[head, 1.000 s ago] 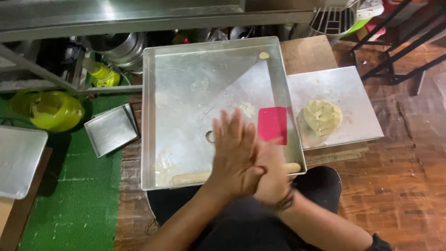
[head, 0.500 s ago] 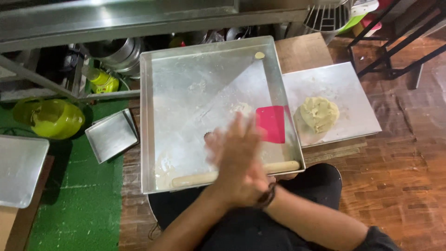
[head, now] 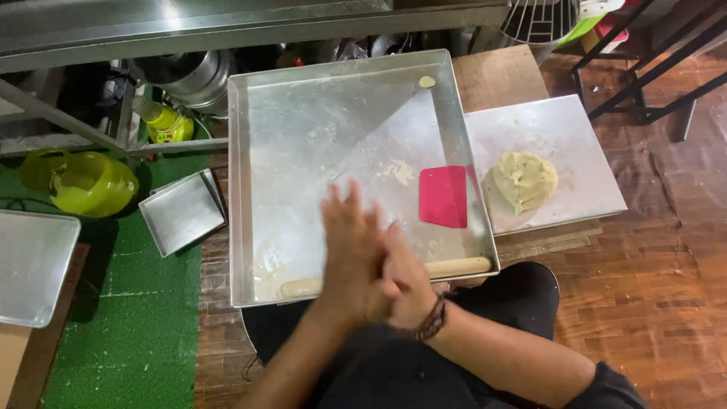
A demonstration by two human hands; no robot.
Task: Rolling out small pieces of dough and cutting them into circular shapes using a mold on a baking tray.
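Head view: left hand (head: 352, 254) lies flat and open over right hand (head: 405, 284), palms pressed together, gripping nothing I can see. The dough roll (head: 386, 276) lies crosswise right beneath them along the tray (head: 242, 189) near edge.

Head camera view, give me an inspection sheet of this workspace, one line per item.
Surface: large metal tray, floured in patches, on a wooden floor.
Job's things: rolling pin along the tray's near edge; pink scraper lying in the tray; dough lump on a flat metal sheet to the right.
Clutter: small dough bit in the tray's far corner; small square pan; another tray at left.
Grippers: left hand and right hand pressed together over the tray; anything between them is hidden.
Cables: nothing seen.
Surroundings: green mat, yellow-green container, steel pot under a shelf.
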